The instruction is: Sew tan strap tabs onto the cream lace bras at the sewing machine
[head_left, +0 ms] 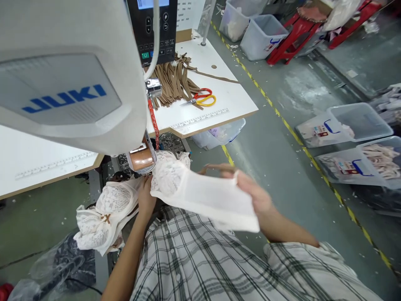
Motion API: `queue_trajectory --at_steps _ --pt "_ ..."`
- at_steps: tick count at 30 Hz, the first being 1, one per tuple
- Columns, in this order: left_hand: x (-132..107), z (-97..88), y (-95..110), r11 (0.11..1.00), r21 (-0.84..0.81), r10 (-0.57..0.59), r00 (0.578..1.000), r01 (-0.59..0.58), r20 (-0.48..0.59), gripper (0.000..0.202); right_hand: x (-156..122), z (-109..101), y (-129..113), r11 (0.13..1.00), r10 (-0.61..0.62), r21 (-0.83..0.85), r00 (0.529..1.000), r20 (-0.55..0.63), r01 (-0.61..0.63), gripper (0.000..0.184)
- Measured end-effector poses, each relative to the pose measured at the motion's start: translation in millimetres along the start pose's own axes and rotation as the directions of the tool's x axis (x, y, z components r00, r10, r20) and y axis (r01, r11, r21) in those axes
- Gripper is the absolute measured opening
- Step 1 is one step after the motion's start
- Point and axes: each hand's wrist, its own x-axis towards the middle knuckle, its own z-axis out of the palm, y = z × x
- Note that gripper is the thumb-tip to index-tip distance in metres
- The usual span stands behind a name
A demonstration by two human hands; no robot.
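White tabletop (34, 146) ends in a bare edge left of the sewing machine (72, 83); to the right we see open grey floor (257, 129) reaching the translucent bins (308, 136). Lace cups (114, 198) lie just beside the left hand (147, 198); its fingertips are hidden, so we cannot tell its grip. The pale garment (206, 194) spans between both hands, our blurred right hand (255, 194) pinching its far end.
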Motion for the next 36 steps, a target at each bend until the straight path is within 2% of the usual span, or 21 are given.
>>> queue_trajectory --at_steps 1,2,3,4,6,9,11,14,17,20,23,24,25,26,27,28,30,32,34,35,36 --pt "5 -5.0 -8 1.0 0.012 -0.005 1.0 0.006 -0.029 0.047 3 -25 -10 0.992 -0.087 -0.106 0.985 -0.148 0.072 0.047" --pt "10 -9.3 -13 1.0 0.026 -0.004 0.998 0.006 -0.06 0.047 10 -52 -19 0.959 -0.184 -0.26 0.939 -0.291 0.108 0.044" --pt "13 -11.5 -15 0.999 0.041 0.002 0.996 0.002 -0.084 0.049 19 -79 -24 0.875 -0.316 -0.472 0.864 -0.392 0.106 0.044" --pt "16 -10.9 -15 0.998 0.059 0.012 0.996 -0.006 -0.092 0.051 31 -105 -27 0.735 -0.412 -0.677 0.816 -0.406 0.034 0.045" --pt "18 -0.4 -8 0.995 0.094 0.038 0.997 -0.033 -0.062 0.054 56 -146 -22 0.622 -0.458 -0.782 0.791 -0.405 -0.041 0.05" --pt "18 29.1 4 0.99 0.13 0.058 0.997 -0.063 0.045 0.056 87 -169 8 0.435 -0.475 -0.896 0.823 -0.313 -0.089 0.072" --pt "19 47.5 9 0.988 0.145 0.038 0.994 -0.052 0.099 0.054 104 -156 40 0.293 -0.433 -0.955 0.883 -0.18 -0.051 0.087" --pt "18 61.8 12 0.986 0.168 -0.021 0.991 -0.002 0.136 0.05 134 -115 90 0.129 -0.246 -0.983 0.964 0.098 0.133 0.097" --pt "9 50.7 15 0.985 0.168 -0.064 0.986 0.037 0.155 0.046 166 -70 125 0.043 -0.053 -0.94 0.941 0.336 0.338 0.109" --pt "-22 2.8 11 0.984 0.157 -0.105 0.988 0.086 0.116 0.043 186 -41 140 -0.004 0.018 -0.905 0.905 0.426 0.426 0.105" --pt "-75 -74.9 -11 0.943 0.195 -0.261 0.962 0.271 -0.075 0.034 188 -26 149 -0.041 -0.003 -0.902 0.903 0.43 0.43 0.093" --pt "-93 -101.4 -23 0.901 0.22 -0.341 0.923 0.375 -0.179 0.039 186 -22 153 -0.047 -0.012 -0.903 0.903 0.429 0.428 0.09" --pt "-109 -125.1 -36 0.821 0.251 -0.427 0.844 0.512 -0.324 0.043 184 -20 156 -0.05 -0.018 -0.904 0.904 0.426 0.425 0.089" --pt "-123 -144.9 -50 0.652 0.301 -0.528 0.701 0.696 -0.479 0.045 182 -17 158 -0.049 -0.022 -0.906 0.906 0.422 0.42 0.089" --pt "-135 -159.7 -62 0.515 0.347 -0.625 0.62 0.784 -0.474 0.047 180 -14 160 -0.045 -0.027 -0.91 0.91 0.414 0.413 0.089" --pt "-143 -169.5 -73 0.455 0.404 -0.716 0.596 0.794 -0.363 0.049 178 -10 161 -0.039 -0.035 -0.915 0.915 0.402 0.401 0.089" --pt "-154 -176.5 -83 0.46 0.474 -0.769 0.603 0.751 -0.209 0.048 172 0 158 -0.03 -0.066 -0.928 0.926 0.372 0.371 0.086" --pt "-158 -174.8 -72 0.491 0.491 -0.742 0.641 0.719 -0.196 0.046 161 19 150 0.013 -0.107 -0.928 0.923 0.369 0.372 0.08" --pt "-159 -173.0 -41 0.508 0.491 -0.673 0.682 0.708 -0.287 0.045 144 46 138 0.135 -0.101 -0.878 0.887 0.45 0.46 0.08" --pt "-157 -173.1 -19 0.535 0.491 -0.624 0.713 0.688 -0.32 0.046 133 62 131 0.221 -0.074 -0.82 0.848 0.525 0.528 0.082" --pt "-155 -173.8 4 0.646 0.465 -0.493 0.796 0.606 -0.352 0.046 122 78 124 0.307 -0.029 -0.743 0.786 0.617 0.594 0.085"
